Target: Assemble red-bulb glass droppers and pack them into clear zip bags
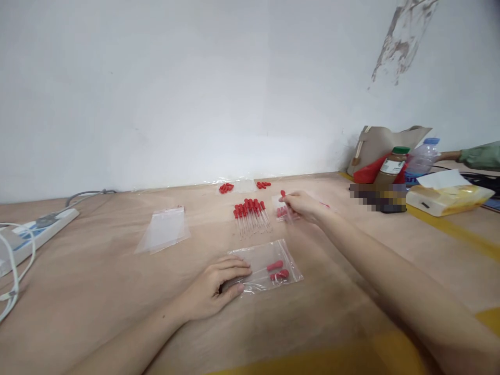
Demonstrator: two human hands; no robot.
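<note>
My left hand (219, 284) rests with outstretched fingers on the left end of a clear zip bag (258, 256), the thumb apart from the fingers. Droppers with red rubber bulbs (275, 265) lie inside that bag, bulbs toward its zip end. Farther right, my right hand (302, 204) pinches a dropper (283, 194) by its upper part, the red bulb showing above the fingertips. Beneath it lies another clear bag (279, 204) with red bulbs in it, partly covered by the hand. Between the hands, slightly farther back, is a row of droppers (250, 208), stems toward me.
Flat clear bags (166, 229) are stacked at left, near a white power strip (47, 232) with cables. Small red bulbs (226, 188) lie by the wall. On the right are a tissue pack (449, 195), a bottle (392, 166), a beige bag (385, 138) and another person's sleeve (480, 156).
</note>
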